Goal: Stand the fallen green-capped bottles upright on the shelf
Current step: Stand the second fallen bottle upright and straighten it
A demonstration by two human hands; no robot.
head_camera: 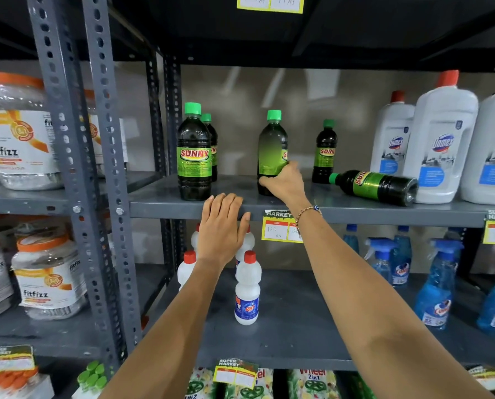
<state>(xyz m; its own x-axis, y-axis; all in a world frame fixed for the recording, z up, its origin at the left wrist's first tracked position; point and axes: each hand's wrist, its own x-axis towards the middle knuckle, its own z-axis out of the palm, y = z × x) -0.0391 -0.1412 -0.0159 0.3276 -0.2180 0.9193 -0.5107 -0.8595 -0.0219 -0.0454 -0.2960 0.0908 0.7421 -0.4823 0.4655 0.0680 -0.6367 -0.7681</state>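
Observation:
Several dark bottles with green caps and green SUNNY labels are on the grey shelf [355,210]. My right hand [285,182] grips the lower part of one upright bottle [272,145] at the middle of the shelf. One bottle [376,187] lies on its side to the right, cap pointing left. Two stand at the left, the front one [193,152] hiding most of the one behind it [211,139]. Another stands further back [324,152]. My left hand [221,226] rests flat on the shelf's front edge, holding nothing.
Large white Domex bottles [439,139] with red caps crowd the shelf's right end, beside the fallen bottle. Below are small white bottles [247,289] and blue spray bottles [436,286]. A perforated steel post [108,174] and fitfizz jars [18,133] stand at the left.

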